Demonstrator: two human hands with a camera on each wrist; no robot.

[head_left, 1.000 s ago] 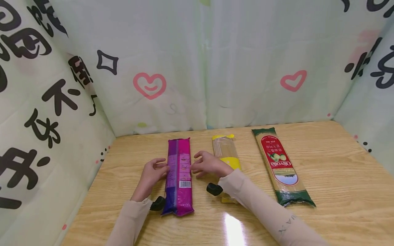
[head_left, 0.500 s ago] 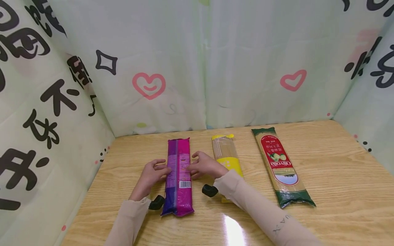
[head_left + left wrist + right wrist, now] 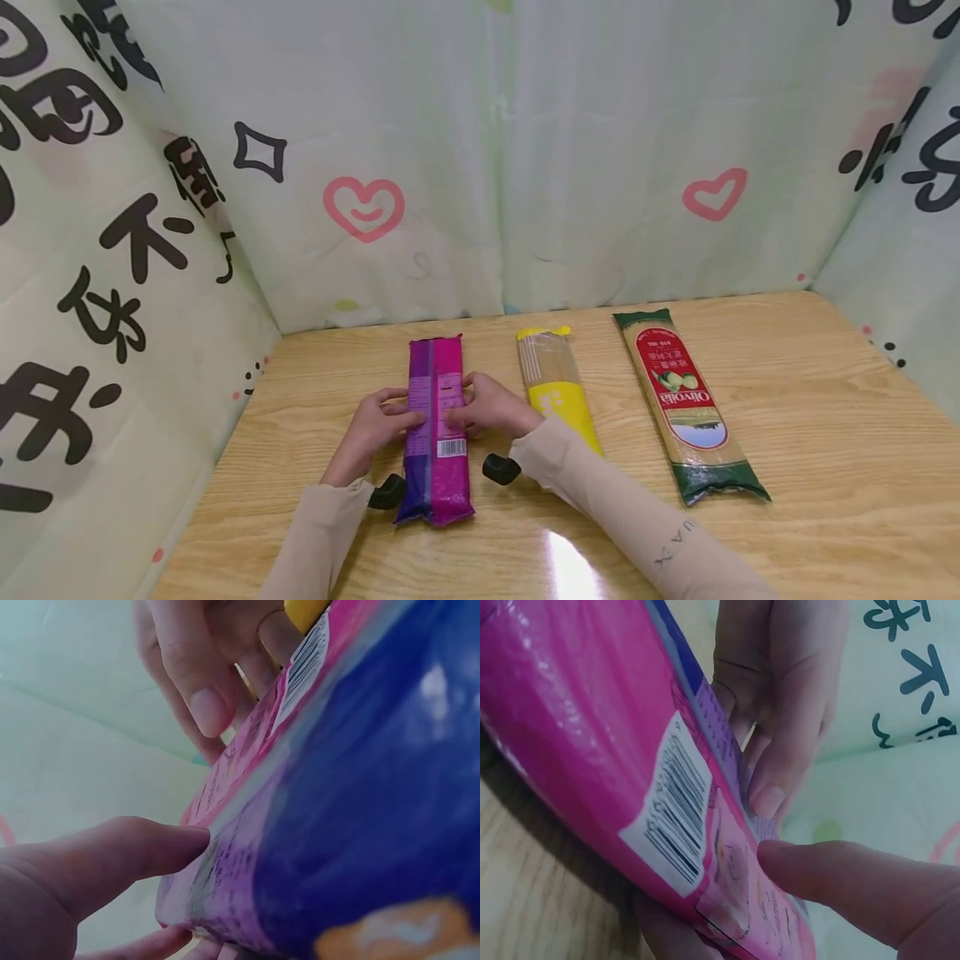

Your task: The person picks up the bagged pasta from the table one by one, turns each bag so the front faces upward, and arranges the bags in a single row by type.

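A long purple and pink plastic packet [image 3: 442,492] lies lengthwise on the table, its barcode side up. From its left edge my left hand [image 3: 378,429] grips it, thumb on top and fingers at the side and underneath. On the opposite edge my right hand [image 3: 495,406] holds it the same way; in the right wrist view that thumb [image 3: 840,877] presses the printed face near the barcode [image 3: 675,810]. Both wrist views show the packet between the two hands. Whether it is raised off the table is hard to tell.
Right of the hands lies a clear packet of noodle sticks with a yellow band [image 3: 558,396], partly behind the right sleeve. Farther right is a green-ended Olivoila spaghetti packet [image 3: 678,392], slightly slanted. A printed curtain [image 3: 600,167] stands behind the wooden table [image 3: 825,417].
My right hand has moved left from beside the packet onto its right edge. My left thumb has come farther over the left edge, and both hands now grip the packet.
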